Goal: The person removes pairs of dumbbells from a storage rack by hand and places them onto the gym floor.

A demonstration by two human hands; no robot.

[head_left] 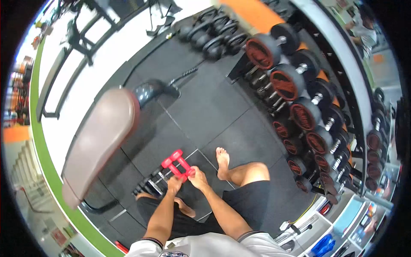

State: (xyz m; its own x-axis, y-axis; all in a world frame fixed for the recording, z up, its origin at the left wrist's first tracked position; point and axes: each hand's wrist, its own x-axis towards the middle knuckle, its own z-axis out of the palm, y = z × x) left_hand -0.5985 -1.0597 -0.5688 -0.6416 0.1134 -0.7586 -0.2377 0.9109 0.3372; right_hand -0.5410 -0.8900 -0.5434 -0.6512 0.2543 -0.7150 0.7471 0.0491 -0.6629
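Two small red dumbbells (183, 162) lie side by side just above the dark floor between my legs. My left hand (174, 184) is closed at the near end of the left one. My right hand (197, 177) has its fingers curled on the near head of the right one. The fingertips are partly hidden by the heads. Left of my left hand, a row of small black and chrome dumbbells (150, 185) sits on the floor, close to my knee.
A brown padded bench (100, 132) stands to the left. On the right, a rack holds several large black dumbbells (285, 82) with red markings. Kettlebells (214, 32) stand at the back. White shelves (338, 214) with assorted items are at lower right, beside a mirror.
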